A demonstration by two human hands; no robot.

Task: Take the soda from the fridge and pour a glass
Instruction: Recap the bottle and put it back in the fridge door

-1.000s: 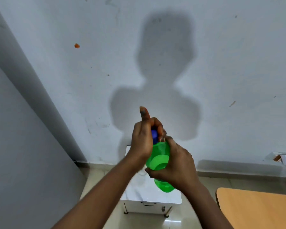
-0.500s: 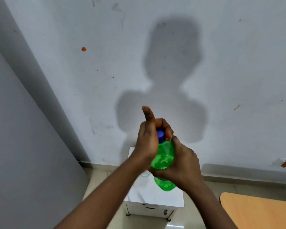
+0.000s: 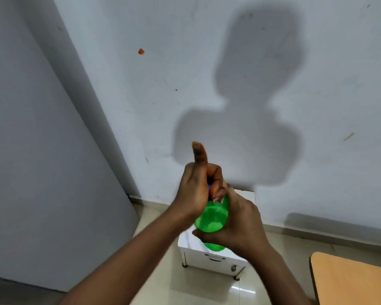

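Looking down from the head camera, both bare hands meet a little below the middle of the view around a green soda bottle (image 3: 211,219), held in the air in front of a pale wall (image 3: 251,51). At about 5 o'clock from the bottle, the right hand (image 3: 235,223) wraps the body, its grip closed around the green plastic with the thumb crossing the lower front and the bottle's base showing beneath it. At about 11 o'clock from the bottle, the left hand (image 3: 198,188) covers the neck, its grip curled tight over the blue cap (image 3: 209,186), of which only a sliver shows between the fingers; its thumb points straight up toward 12 o'clock. The bottle tilts slightly, its top leaning away from the camera. Directly under the hands, on the tiled floor (image 3: 207,287), stands a small white cabinet (image 3: 209,258) on short legs, set against the wall. At 4 o'clock, in the lower right corner, the rounded edge of a light wooden desk (image 3: 352,282) enters the view, well apart from the bottle. A grey panel (image 3: 42,150) fills the left side at 9 o'clock, and the person's shadow (image 3: 240,142) falls on the wall at 12 o'clock above the hands.
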